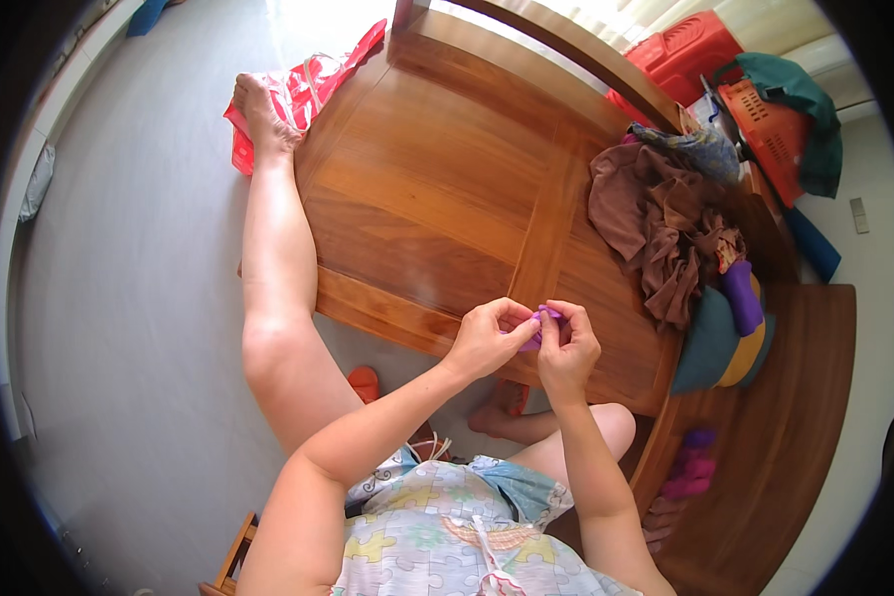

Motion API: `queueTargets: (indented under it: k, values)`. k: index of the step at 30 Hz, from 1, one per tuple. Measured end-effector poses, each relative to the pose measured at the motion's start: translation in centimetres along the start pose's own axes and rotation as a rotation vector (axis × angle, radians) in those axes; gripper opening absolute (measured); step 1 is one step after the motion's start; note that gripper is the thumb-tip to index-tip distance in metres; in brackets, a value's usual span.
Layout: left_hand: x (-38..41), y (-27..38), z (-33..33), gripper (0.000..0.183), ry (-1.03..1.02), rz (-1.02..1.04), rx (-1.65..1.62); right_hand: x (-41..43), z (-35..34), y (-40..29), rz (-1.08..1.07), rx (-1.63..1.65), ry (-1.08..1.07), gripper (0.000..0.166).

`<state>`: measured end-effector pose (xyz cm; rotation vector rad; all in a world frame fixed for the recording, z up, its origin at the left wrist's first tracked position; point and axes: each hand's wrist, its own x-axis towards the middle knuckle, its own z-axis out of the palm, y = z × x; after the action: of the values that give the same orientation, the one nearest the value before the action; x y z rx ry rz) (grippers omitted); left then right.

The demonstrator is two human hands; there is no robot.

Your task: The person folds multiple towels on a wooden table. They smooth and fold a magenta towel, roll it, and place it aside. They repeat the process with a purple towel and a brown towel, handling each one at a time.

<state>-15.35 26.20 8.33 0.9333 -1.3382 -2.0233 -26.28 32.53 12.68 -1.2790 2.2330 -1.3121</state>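
Between the fingertips of both hands is a small, thin purple piece [534, 340], apparently fabric. My left hand [489, 335] pinches its left side between thumb and fingers. On the other side, my right hand [571, 350] grips it with thumb and index finger, close to the left thumb. Fingers partly cover the piece, so its full shape is hidden. Both hands are held above the near edge of a broad wooden panelled surface [425, 201].
Brown cloth [644, 201] lies heaped at right, near a purple roll [742, 298] and a teal-and-yellow cushion [708, 343]. Blurred pink and purple pieces [689, 469] rest on the wooden bench [782, 447]. A red plastic bag [309, 89] lies by my outstretched foot. An orange basket [763, 130] stands behind.
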Motion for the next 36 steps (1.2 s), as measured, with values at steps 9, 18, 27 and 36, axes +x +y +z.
queueTargets:
  k: [9, 18, 27, 36]
  values:
    - [0.9, 3.0, -0.3, 0.016, -0.122, 0.238, 0.471, -0.1, -0.5, 0.0, 0.046, 0.001, -0.028, 0.007]
    - [1.8, 2.8, 1.0, 0.019, -0.019, 0.310, 0.753, 0.4, -0.4, 1.0, -0.039, 0.040, 0.002, 0.006]
    - [1.8, 1.1, 2.4, 0.021, -0.009, 0.226, 0.574, 1.5, -2.5, 1.6, 0.169, 0.273, -0.148, 0.004]
    - [2.5, 0.9, 2.9, 0.017, -0.136, -0.278, -0.036, 2.2, -5.3, 2.3, -0.148, 0.060, -0.294, 0.010]
